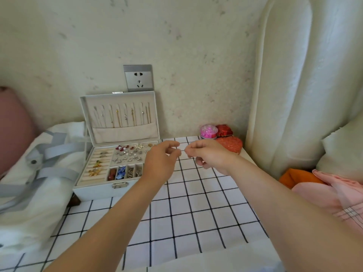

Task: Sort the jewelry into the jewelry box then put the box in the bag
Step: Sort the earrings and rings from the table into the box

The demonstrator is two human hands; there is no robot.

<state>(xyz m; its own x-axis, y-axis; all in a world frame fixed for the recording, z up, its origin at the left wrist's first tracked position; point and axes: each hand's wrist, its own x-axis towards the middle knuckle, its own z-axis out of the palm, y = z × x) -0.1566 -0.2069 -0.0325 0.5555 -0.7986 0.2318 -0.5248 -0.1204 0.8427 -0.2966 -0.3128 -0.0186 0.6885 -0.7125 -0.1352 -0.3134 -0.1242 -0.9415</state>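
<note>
Sorting step, this one: the left hand and right hand meet just right of the open jewelry box, both sets of fingertips pinching a tiny piece, too small to name. Next, probably, a careful carry left into a free compartment. The bag lies beside the box. Underneath, a checked cloth; behind, a speckled wall with a socket.

Soft, even light reached you; only faint shadows lay below your left hand and right hand. Far from them, the wide lens bowed the edges.
</note>
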